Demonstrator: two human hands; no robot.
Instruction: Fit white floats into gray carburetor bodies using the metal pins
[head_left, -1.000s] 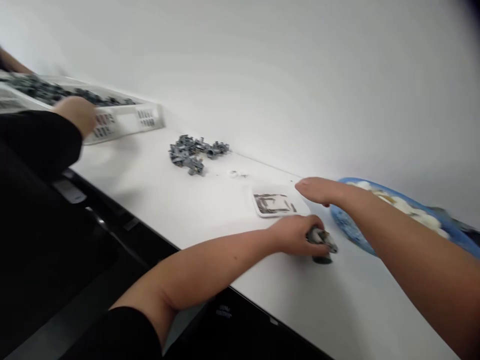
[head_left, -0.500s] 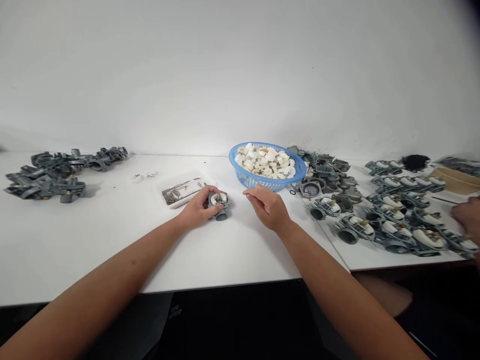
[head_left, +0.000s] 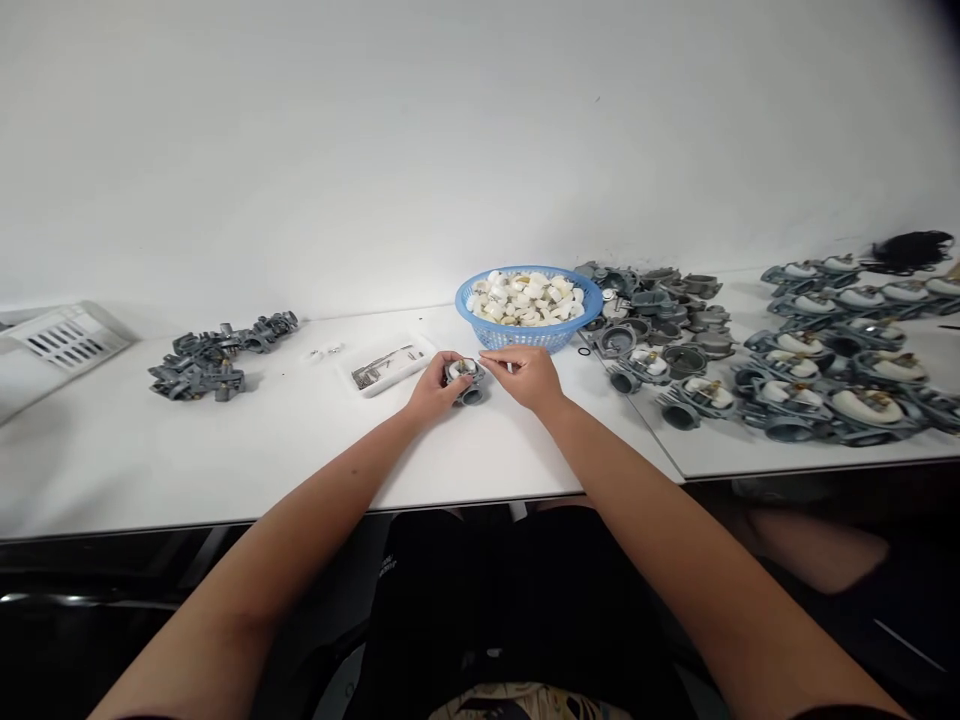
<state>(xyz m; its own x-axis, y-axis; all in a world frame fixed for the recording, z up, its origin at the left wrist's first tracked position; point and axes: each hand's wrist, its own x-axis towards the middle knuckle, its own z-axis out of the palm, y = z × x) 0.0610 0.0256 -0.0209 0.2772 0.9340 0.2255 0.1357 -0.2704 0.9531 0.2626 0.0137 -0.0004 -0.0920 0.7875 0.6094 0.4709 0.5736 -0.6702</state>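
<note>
My left hand [head_left: 436, 388] is closed around a grey metal carburetor body [head_left: 472, 395] on the white table. A white float [head_left: 462, 370] sits in the body's upturned face, with my thumb resting on it. Just to the right, my right hand [head_left: 529, 374] pinches a thin metal pin [head_left: 471, 360], which points left over the float. Whether the pin touches the carburetor I cannot tell. Behind my left hand lies a shallow white tray [head_left: 420, 345] with many small metal pins in it.
A blue basket [head_left: 517, 335] heaped with white floats stands behind my hands. To the right are grey metal bowls [head_left: 652, 300] and rows of float-fitted carburetors [head_left: 795, 395]. Bare carburetor bodies [head_left: 202, 365] lie at left, near a white slotted crate [head_left: 71, 345].
My right hand has moved left, bringing the pin over the carburetor in my left hand. The camera view has shifted, showing the crate at left; the co-worker's hand has left the view.
</note>
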